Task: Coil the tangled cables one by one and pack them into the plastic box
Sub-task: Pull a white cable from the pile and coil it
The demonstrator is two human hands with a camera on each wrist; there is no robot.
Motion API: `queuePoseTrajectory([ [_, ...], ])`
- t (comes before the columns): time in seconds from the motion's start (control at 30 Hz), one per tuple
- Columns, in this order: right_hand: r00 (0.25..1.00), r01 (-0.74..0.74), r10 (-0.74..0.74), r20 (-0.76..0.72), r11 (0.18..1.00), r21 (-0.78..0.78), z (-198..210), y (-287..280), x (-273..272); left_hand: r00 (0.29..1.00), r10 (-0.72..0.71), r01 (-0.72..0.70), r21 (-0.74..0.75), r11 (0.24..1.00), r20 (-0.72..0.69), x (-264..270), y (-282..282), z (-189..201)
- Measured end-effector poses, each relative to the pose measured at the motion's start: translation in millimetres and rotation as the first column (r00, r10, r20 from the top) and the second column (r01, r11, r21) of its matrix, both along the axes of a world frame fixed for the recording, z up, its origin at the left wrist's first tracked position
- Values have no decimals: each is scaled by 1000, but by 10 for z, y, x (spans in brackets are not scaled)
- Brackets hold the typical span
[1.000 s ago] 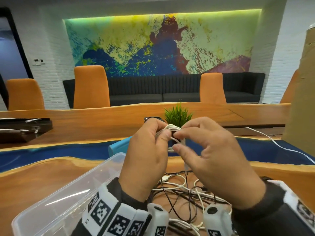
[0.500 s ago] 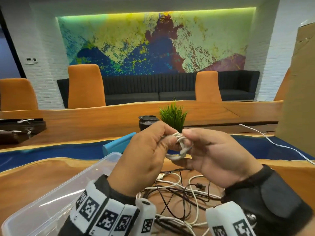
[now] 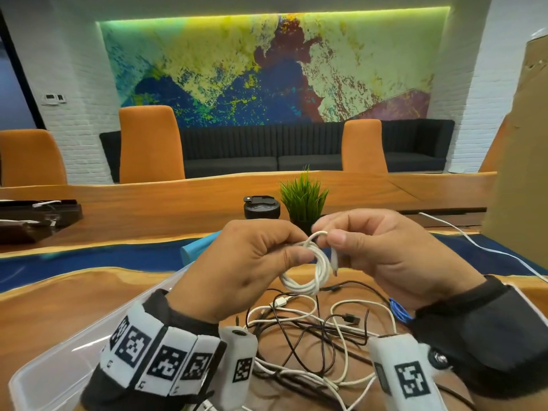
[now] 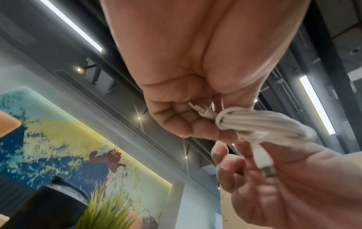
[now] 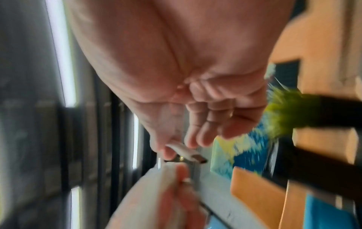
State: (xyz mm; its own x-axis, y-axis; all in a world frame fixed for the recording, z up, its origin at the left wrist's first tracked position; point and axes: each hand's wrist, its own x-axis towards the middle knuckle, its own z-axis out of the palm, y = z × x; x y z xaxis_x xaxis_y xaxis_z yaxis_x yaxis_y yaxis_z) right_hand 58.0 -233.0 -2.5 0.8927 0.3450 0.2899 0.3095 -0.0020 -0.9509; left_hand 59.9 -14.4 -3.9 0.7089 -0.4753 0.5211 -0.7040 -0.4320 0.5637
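A coiled white cable [image 3: 311, 271] hangs in the air between both hands, above the table. My left hand [image 3: 261, 259] pinches the coil's left side; in the left wrist view the white cable [image 4: 260, 124] is bundled against that hand's [image 4: 195, 120] fingers. My right hand [image 3: 382, 250] pinches the cable's loose end near the top, and the plug dangles below its thumb; the blurred right wrist view shows the plug [image 5: 188, 152] at that hand's [image 5: 186, 139] fingertips. A tangle of white and black cables [image 3: 311, 336] lies on the table beneath. The clear plastic box [image 3: 68, 360] sits lower left, open.
A black cup [image 3: 261, 207] and a small green plant [image 3: 304, 200] stand behind my hands. A light blue object [image 3: 198, 247] lies past the box. Another white cable [image 3: 480, 247] trails off right, beside a cardboard sheet [image 3: 522, 161]. A blue cable [image 3: 398, 311] shows under my right wrist.
The hands have drawn slightly apart and the coil now hangs open as a round loop. My right hand has shifted from wrapping at the coil to pinching its end near the top.
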Motion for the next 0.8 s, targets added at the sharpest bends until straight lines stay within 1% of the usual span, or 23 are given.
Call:
queuePoseTrajectory([
  [0.03, 987, 89, -70, 147, 988, -125, 9, -17, 6, 1000, -19, 19, -22, 1000, -8, 5, 3, 0],
  [0.07, 952, 186, -122, 281, 959, -214, 10, -21, 8, 999, -35, 34, -45, 998, -14, 11, -4, -5],
  [0.1, 913, 262, -155, 377, 932, -251, 7, -13, 12, 999, -47, 46, -67, 997, -19, 16, -20, -13],
  [0.13, 887, 302, -174, 428, 920, -251, -5, 3, 19, 998, -54, 52, -92, 994, -19, 21, -40, -25],
  [0.17, 880, 306, -182, 439, 924, -231, -24, 33, 28, 998, -55, 53, -119, 992, -12, 25, -58, -41],
  [0.2, 890, 283, -182, 418, 939, -194, -46, 70, 32, 999, -48, 49, -142, 989, 5, 27, -78, -59],
  [0.23, 913, 244, -182, 364, 960, -134, -68, 115, 34, 999, -30, 35, -156, 987, 33, 28, -98, -75],
  [0.27, 942, 205, -183, 281, 977, -53, -87, 162, 31, 998, -2, 13, -162, 987, 69, 29, -115, -87],
  [0.33, 987, 143, -151, 49, 979, 143, -111, 250, 20, 989, 56, -32, -172, 985, 136, 39, -130, -104],
  [0.4, 987, 96, -52, -151, 949, 299, -119, 305, 10, 978, 89, -53, -190, 980, 190, 55, -130, -116],
  [0.43, 975, 79, -1, -223, 937, 341, -119, 315, 10, 970, 101, -58, -194, 979, 220, 57, -134, -123],
  [0.5, 940, 35, 96, -329, 927, 373, -120, 305, 5, 956, 105, -49, -202, 978, 275, 66, -147, -143],
  [0.57, 904, -31, 194, -381, 919, 393, -117, 279, -3, 937, 112, -36, -228, 973, 330, 72, -156, -154],
  [0.63, 873, -97, 284, -396, 898, 429, -116, 266, -11, 911, 126, -22, -258, 966, 392, 77, -155, -145],
  [0.7, 853, -140, 341, -395, 879, 457, -123, 258, -7, 880, 136, -13, -262, 965, 456, 73, -150, -124],
  [0.77, 866, -179, 354, -354, 879, 441, -105, 248, -26, 860, 137, -6, -258, 966, 491, 54, -164, -106],
  [0.8, 882, -192, 340, -327, 892, 410, -84, 246, -46, 860, 127, 6, -258, 966, 494, 47, -176, -105],
])
